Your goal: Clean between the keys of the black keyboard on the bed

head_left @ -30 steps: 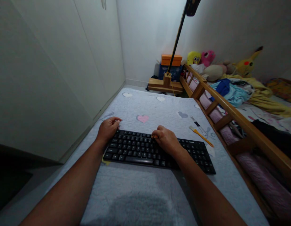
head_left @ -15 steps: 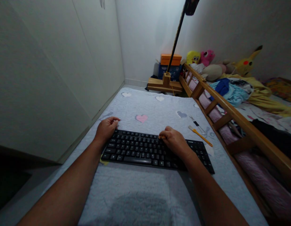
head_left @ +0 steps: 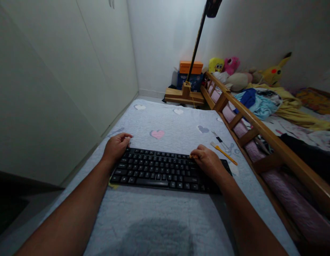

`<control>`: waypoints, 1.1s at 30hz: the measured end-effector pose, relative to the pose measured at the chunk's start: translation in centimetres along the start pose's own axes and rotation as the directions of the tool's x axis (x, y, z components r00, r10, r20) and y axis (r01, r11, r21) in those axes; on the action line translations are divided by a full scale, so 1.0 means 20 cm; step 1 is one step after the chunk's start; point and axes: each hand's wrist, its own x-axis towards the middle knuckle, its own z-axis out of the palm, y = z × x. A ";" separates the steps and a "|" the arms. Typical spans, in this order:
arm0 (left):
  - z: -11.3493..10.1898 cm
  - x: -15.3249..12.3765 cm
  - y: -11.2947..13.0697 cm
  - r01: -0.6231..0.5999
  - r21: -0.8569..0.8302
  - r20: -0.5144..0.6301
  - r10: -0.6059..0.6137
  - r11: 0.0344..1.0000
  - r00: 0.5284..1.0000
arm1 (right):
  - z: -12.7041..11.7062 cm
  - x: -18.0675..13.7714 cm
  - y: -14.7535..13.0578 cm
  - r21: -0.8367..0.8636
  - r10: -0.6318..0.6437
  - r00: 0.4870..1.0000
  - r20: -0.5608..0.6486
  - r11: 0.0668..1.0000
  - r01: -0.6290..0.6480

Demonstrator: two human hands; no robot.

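A black keyboard (head_left: pixel 156 170) lies flat on the quilted cover (head_left: pixel 154 220), with its long side across my view. At its far left corner, my left hand (head_left: pixel 117 146) is closed on the edge, thumb and fingers partly hidden. Over the right part of the keys, my right hand (head_left: pixel 207 160) is closed on a small orange cloth (head_left: pixel 193 156), pressed near the top row; most of it is hidden by the fingers. The hand and forearm cover much of the number pad. A bit of yellow (head_left: pixel 113 185) peeks out under the near left corner.
Right of the keyboard lie a yellow-handled brush (head_left: pixel 225 153) and a thin tool with a black grip (head_left: pixel 220 140). A wooden bed rail (head_left: pixel 250 124) runs along the right side, a white cabinet (head_left: pixel 60 89) along the left. Behind stands a pole on a wooden base (head_left: pixel 175 94).
My right hand has slid right along the keyboard's top rows with the orange cloth. My left hand stays at the left corner. The whole view has shifted slightly.
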 end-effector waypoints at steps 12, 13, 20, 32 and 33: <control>-0.01 0.00 0.02 0.008 0.010 -0.003 -0.008 1.000 1.000 | -0.01 -0.07 0.14 0.035 0.043 0.999 -0.032 0.999 -0.042; 0.00 0.00 0.02 0.008 0.011 -0.002 -0.008 1.000 1.000 | -0.01 -0.07 0.15 0.037 0.045 0.998 -0.038 0.998 -0.044; 0.00 0.00 0.01 0.016 0.007 0.013 -0.016 1.000 1.000 | 0.00 -0.11 0.22 0.058 0.047 0.996 -0.073 0.997 -0.043; -0.01 -0.01 0.02 0.013 0.017 0.017 -0.013 1.000 1.000 | -0.01 -0.13 0.32 0.059 0.078 0.992 -0.095 0.996 -0.073; 0.00 -0.01 0.02 0.014 0.018 0.017 -0.014 1.000 1.000 | -0.01 -0.14 0.34 0.064 0.087 0.991 -0.099 0.995 -0.081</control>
